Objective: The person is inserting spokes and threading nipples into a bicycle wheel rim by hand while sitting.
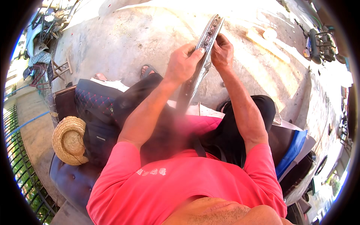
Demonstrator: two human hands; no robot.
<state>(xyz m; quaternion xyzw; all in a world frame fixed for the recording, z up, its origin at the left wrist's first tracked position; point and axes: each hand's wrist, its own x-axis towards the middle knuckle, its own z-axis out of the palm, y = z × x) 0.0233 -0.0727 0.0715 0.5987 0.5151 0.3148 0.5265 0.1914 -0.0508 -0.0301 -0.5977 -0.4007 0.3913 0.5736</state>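
A narrow, shiny metal wheel rim [198, 69] stands tilted in front of me, seen nearly edge-on. Its channel holds a row of dark, rusty-looking studs or holes, and its lower end is blurred over my lap. My left hand [184, 62] grips the rim's left side, with the thumb pressed on the channel and the fingers partly hidden behind it. At the right edge, slightly higher up, my right hand [222, 51] is closed with its fingertips against the metal. Whether it also pinches something small there, I cannot make out.
I sit on a dark padded seat [73, 180]. A straw hat [69, 140] lies at my left, near a small wooden stool [62, 71]. Blue and white sheets [292, 153] are at my right. A machine [322, 47] stands on the concrete floor [123, 37] at the far right.
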